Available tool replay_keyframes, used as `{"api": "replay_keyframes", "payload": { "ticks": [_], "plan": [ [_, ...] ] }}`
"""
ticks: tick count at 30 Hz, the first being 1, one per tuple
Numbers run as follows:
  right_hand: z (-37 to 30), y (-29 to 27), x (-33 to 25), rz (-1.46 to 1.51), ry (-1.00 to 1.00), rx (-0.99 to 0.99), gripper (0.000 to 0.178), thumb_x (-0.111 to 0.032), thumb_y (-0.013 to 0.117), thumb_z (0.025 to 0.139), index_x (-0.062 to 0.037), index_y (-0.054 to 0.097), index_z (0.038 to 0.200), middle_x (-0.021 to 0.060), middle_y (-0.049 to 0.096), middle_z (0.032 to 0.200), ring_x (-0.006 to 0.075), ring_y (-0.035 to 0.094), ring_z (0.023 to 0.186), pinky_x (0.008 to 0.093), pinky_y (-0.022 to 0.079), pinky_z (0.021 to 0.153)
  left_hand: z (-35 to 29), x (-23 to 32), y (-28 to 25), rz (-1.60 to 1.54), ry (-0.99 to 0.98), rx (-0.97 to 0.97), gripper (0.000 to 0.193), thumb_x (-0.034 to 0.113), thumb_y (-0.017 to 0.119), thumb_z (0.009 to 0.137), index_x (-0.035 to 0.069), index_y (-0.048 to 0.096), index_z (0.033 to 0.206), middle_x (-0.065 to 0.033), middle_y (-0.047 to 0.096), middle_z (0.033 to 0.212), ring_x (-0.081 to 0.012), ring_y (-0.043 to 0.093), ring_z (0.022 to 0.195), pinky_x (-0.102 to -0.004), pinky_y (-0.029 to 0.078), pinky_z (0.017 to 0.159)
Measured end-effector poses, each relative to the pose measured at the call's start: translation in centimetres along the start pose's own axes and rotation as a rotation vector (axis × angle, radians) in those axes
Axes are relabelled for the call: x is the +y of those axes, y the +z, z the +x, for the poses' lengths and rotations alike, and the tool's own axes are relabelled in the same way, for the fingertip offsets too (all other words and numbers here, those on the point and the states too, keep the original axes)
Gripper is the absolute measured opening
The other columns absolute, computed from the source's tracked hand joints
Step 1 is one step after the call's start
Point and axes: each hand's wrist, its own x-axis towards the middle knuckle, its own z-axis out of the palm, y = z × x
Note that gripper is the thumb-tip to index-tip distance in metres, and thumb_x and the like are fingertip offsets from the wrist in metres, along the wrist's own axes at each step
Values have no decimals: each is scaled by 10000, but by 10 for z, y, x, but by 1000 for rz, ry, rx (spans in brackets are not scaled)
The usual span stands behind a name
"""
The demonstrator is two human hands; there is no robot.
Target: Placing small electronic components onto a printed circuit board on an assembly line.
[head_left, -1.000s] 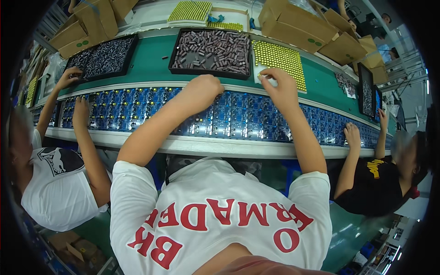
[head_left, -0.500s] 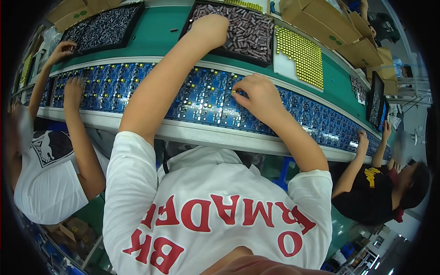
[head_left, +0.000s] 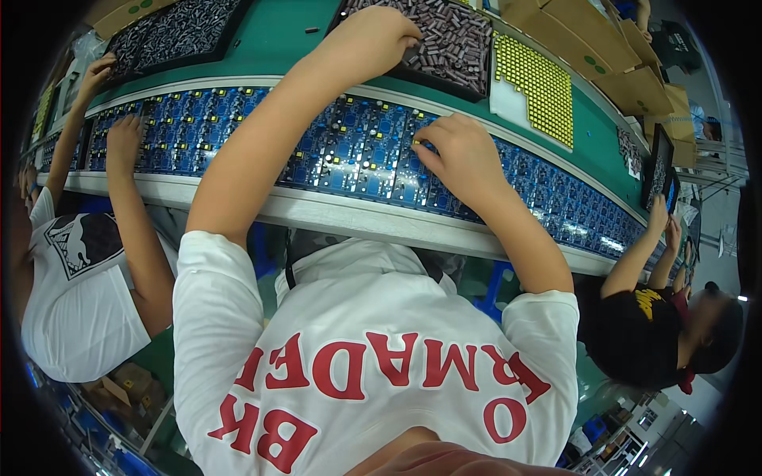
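Note:
My left hand [head_left: 373, 44] reaches over a black tray [head_left: 468, 89] of brown cylindrical capacitors [head_left: 444, 44]. Its fingers curl together at the pile; whatever is between them is too small or hidden to make out. Lower and to the right, my right hand [head_left: 467, 157] is over a row of blue circuit boards [head_left: 341, 155], thumb and fingertips pinched at a small yellow block component [head_left: 417, 142] on one board. The boards lie side by side along a rail, many carrying yellow and white parts.
Right of the capacitor tray, a sheet of yellow blocks [head_left: 540, 91] lies on the green bench [head_left: 278, 47]. Another black tray [head_left: 178, 40] of dark parts sits far left. Cardboard boxes [head_left: 567, 40] line the back. Co-workers' hands [head_left: 123, 143] work the same row at left and right.
The view has shifted slightly. My left hand has turned at the tray, its fingers now showing at the right. My right hand stays at the same board. The right-hand co-worker's hand has risen.

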Motion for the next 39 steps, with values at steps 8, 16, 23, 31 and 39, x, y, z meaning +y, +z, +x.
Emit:
{"api": "replay_keyframes", "payload": {
  "ticks": [8, 16, 23, 31, 39],
  "plan": [
    [-1, 0, 5, -4, -12, -20, 134, -175, 755, 838, -57, 754, 903, 85, 690, 863, 293, 650, 901, 419, 507, 862, -60, 37, -45, -459, -131, -177, 167, 85, 681, 946, 28, 755, 1084, -87, 742, 974, -212, 677, 864, -324, 526, 771],
    [-2, 9, 1, -66, 5, -20, 123, -187, 762, 837, -75, 716, 862, 74, 678, 865, 288, 646, 919, 418, 500, 859, -93, 43, -42, -604, -376, -335, 195, 90, 696, 949, 15, 756, 1119, -75, 765, 1027, -148, 664, 885, -288, 525, 813],
    [-5, -34, 63, 43, 194, 338, 204, -260, 721, 917, -57, 720, 930, 104, 713, 882, 313, 674, 917, 424, 524, 824, -96, 43, -36, -779, -414, -368, 174, 122, 690, 967, 30, 759, 1097, -73, 759, 1010, -137, 695, 914, -291, 554, 820],
    [-28, -46, 177, -358, 376, 202, 311, -310, 648, 987, -101, 720, 1206, 126, 717, 1151, 315, 696, 1009, 419, 550, 873, -78, 59, -30, -546, -257, -498, 274, 226, 562, 1052, 26, 741, 1109, -113, 711, 1033, -260, 655, 1014, -354, 499, 928],
    [-23, -50, 148, -342, 222, 359, 104, -138, 683, 846, -42, 719, 827, 144, 645, 861, 352, 633, 907, 467, 510, 842, -85, 66, -26, -681, -409, -455, 229, 156, 621, 1026, 19, 707, 1188, -80, 729, 1102, -182, 667, 1027, -323, 518, 927]
  ]
}}
